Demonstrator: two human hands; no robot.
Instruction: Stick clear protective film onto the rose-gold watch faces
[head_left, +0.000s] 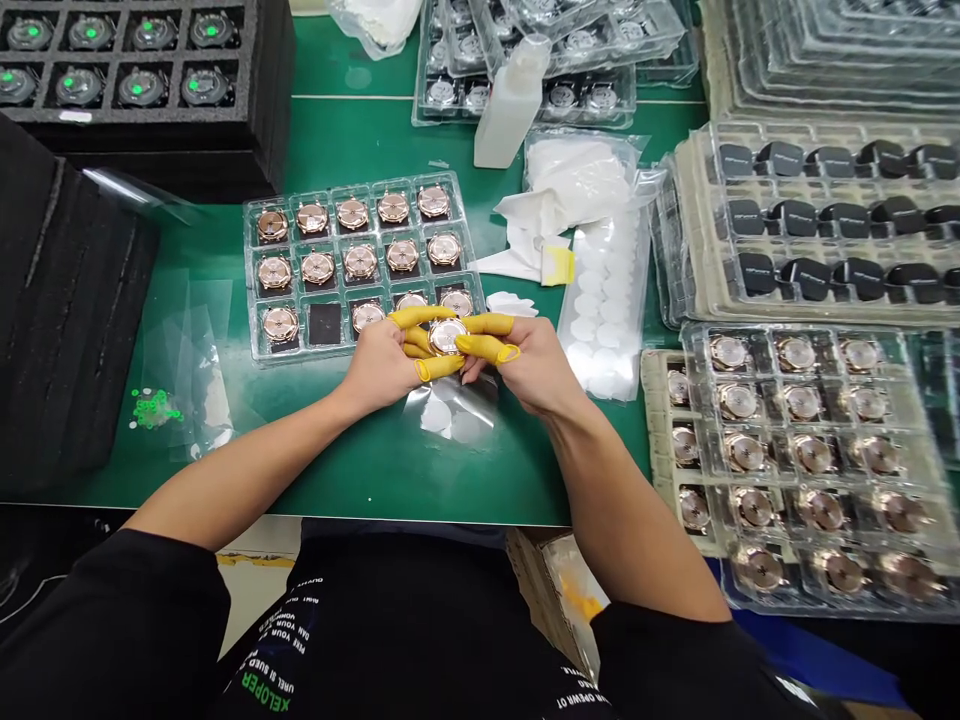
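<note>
Open room: bare green counter (360,460) between the hands and the near edge; a black foam block (67,330) crowds the left side and stacked trays (675,440) crowd the right.
Left hand (382,365): grip closed on the watch case, fingertips in yellow rubber cots.
Right hand (536,365): grip pinched on the same piece from the other side.
Watch case (448,335): round, shiny rose-gold, held just above the counter at the clear tray's near edge.
Clear tray (250,285): moulded plastic with three rows of square pockets holding similar cases; one pocket is empty.
Film sheet (450,415): thin, see-through, flat under the hands.
</note>
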